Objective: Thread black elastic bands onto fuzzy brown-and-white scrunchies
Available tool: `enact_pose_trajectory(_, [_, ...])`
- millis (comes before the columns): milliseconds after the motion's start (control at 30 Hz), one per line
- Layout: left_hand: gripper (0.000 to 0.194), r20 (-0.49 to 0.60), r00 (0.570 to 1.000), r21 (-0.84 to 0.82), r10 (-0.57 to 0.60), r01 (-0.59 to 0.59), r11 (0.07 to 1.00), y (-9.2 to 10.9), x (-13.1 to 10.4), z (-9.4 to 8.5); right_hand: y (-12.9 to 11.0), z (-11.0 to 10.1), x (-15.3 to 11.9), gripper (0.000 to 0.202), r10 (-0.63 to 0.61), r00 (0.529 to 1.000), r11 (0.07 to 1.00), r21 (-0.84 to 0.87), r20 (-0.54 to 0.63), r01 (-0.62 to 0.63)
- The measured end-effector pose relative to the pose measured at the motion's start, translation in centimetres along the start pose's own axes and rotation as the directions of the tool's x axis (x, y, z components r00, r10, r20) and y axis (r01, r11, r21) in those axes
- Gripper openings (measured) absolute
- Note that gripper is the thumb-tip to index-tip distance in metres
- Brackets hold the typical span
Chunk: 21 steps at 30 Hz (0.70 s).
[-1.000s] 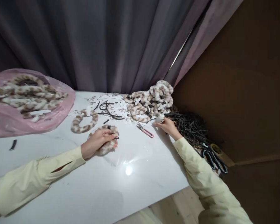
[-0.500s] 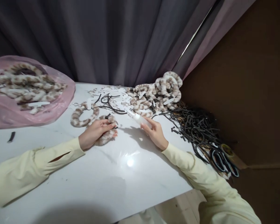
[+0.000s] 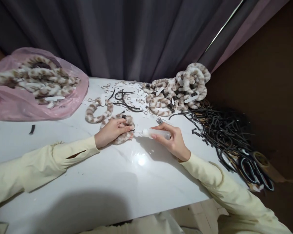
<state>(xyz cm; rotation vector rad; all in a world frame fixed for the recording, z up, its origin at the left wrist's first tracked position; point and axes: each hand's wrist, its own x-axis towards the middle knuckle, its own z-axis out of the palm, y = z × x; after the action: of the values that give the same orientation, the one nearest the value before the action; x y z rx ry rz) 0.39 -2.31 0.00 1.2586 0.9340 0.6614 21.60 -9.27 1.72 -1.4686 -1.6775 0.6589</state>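
Note:
My left hand [image 3: 113,130] is closed on a fluffy white-and-brown ring [image 3: 123,139], with a short black cord end poking out by the fingertips. In my right hand [image 3: 172,138] lies a translucent white squeeze bottle [image 3: 158,133], tilted nearly level. Its thin nozzle points left and meets, or nearly meets, the black cord end; actual contact is too small to make out. Another fluffy ring [image 3: 97,119] with a white tag lies just behind my left hand. A dark pointed tool tip [image 3: 159,121] shows behind the bottle, its rest hidden.
A pink plastic bag [image 3: 80,100] full of fluffy rings stands at the left. Loose black cords [image 3: 127,105] and small metal rings lie at the back. Tagged fluffy rings [image 3: 192,84] are heaped back right, beside a tangle of black cords [image 3: 219,130]. One cord piece [image 3: 32,129] lies left.
My right hand has brought the bottle down and level, its nozzle now at the cord end in my left hand. The left hand keeps its hold; the whole view has shifted.

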Motion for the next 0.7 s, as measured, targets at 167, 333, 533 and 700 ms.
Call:
enact_pose_trajectory(167, [0.029,0.008,1.000,0.099,0.009,-0.010,0.995,0.18,-0.15,0.14,-0.18,0.27,0.09,0.023,0.020,0.999,0.999,-0.031,-0.025,-0.021])
enact_pose_trajectory(333, [0.028,0.010,1.000,0.144,0.020,-0.022,0.989,0.41,-0.27,0.19,-0.23,0.31,0.18,0.024,0.009,1.000,0.999,-0.033,-0.012,-0.009])
enact_pose_trajectory(533, [0.027,0.010,1.000,0.168,0.029,-0.030,0.985,0.35,-0.32,0.17,-0.29,0.35,0.22,0.021,-0.022,1.000,0.999,-0.031,-0.001,0.022])
enact_pose_trajectory(700, [0.028,0.037,0.998,0.192,0.051,-0.057,0.980,0.16,-0.26,0.02,-0.18,0.32,0.21,0.022,-0.044,0.999,0.997,-0.055,0.017,0.045])
